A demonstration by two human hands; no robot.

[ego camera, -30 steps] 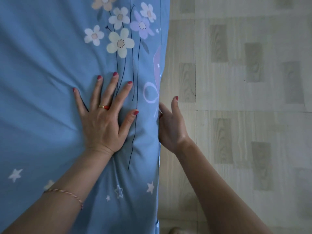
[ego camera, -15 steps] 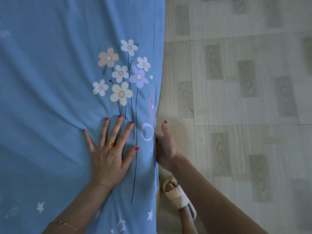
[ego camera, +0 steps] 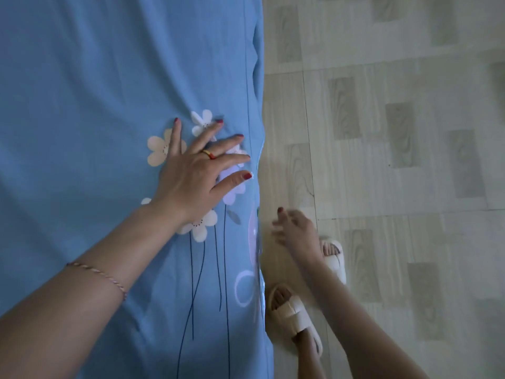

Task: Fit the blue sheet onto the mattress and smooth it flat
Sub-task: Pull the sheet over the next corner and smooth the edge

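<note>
Tiled floor [ego camera: 382,160], blue sheet [ego camera: 82,105] under left fingers [ego camera: 232,160]

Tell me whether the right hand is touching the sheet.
Apart. The head view shows the right hand over the floor, a strip of floor visible between its blurred fingertips and the sheet edge.

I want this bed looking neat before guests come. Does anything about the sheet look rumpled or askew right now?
Mostly flat, but the blue sheet shows soft creases left of the left hand pressing on it, and its edge bulges unevenly along the mattress side. The right hand is off it, blurred.
</note>
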